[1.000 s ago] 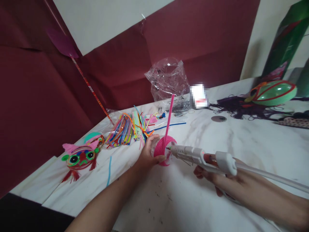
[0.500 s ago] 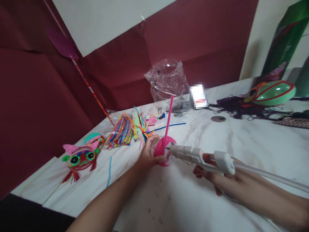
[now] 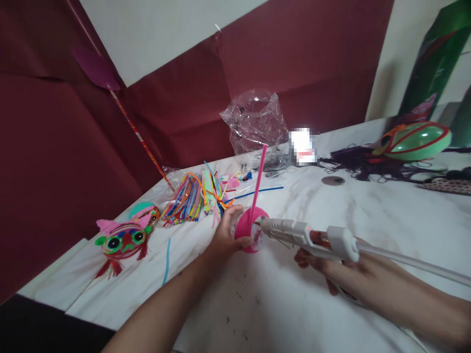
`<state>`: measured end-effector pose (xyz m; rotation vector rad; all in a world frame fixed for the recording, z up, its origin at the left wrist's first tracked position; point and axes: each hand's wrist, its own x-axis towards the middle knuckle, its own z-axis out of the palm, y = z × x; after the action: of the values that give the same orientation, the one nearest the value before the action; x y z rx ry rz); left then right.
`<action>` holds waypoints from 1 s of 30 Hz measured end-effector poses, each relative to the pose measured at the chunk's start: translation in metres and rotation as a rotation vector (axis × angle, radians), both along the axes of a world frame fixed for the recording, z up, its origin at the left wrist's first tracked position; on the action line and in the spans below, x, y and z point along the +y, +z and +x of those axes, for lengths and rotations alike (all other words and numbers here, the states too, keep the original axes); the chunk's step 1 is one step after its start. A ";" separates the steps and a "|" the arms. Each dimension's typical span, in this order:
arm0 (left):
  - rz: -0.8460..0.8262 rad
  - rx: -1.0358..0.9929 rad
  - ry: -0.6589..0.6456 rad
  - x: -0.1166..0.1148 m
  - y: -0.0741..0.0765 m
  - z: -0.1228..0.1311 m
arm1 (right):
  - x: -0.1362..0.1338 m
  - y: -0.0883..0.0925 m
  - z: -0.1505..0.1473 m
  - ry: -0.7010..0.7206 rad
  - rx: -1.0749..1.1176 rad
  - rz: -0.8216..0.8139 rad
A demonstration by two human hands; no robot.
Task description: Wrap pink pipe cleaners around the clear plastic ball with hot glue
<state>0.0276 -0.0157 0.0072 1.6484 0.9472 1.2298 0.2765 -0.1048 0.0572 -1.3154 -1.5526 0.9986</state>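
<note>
Hardly anything shifts over the last second. The glue gun (image 3: 305, 238) lifts a touch at its back end, and its nozzle stays against the same spot on the pink wound ball (image 3: 250, 234). The left hand (image 3: 224, 235) hasn't budged. Its fingers are curled around the ball with the thumb across the front, holding it just above the worktop (image 3: 368, 215). The loose pink strip (image 3: 258, 181) still stands up out of the winding.

The right hand (image 3: 331, 267) is wrapped under the gun's grip, fingers closed on it, and a clear glue stick (image 3: 412, 264) trails out the back. With the nozzle parked like this, it looks as though glue is going on where the strip leaves the ball, and the winding is not yet finished.

The worktop is pale marble, scuffed and speckled close in. A bundle of coloured strips (image 3: 195, 196) lies behind the ball, with a crumpled plastic bag (image 3: 255, 120) further back. A bright little face figure (image 3: 123, 240) sits to the left. A green mask (image 3: 415, 139) rests far right by a dark thread tangle (image 3: 360, 166). Maroon paper (image 3: 55, 147) lines the walls.
</note>
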 end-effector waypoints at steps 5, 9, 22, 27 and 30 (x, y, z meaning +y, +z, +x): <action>-0.021 0.009 0.012 -0.001 0.002 0.001 | -0.001 -0.001 -0.001 -0.005 0.008 -0.037; -0.021 0.006 0.012 -0.002 0.003 0.001 | -0.001 -0.005 0.000 0.014 -0.038 -0.042; -0.028 -0.015 0.030 -0.002 0.001 0.001 | -0.002 0.000 0.001 0.046 -0.038 -0.035; -0.023 -0.015 0.030 -0.003 0.002 0.001 | 0.000 -0.001 0.002 0.055 -0.089 -0.056; -0.035 -0.013 0.021 -0.002 0.001 0.000 | 0.000 -0.001 0.003 0.059 -0.094 -0.044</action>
<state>0.0279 -0.0174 0.0081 1.6047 0.9751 1.2295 0.2798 -0.1048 0.0565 -1.3707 -1.6574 1.0254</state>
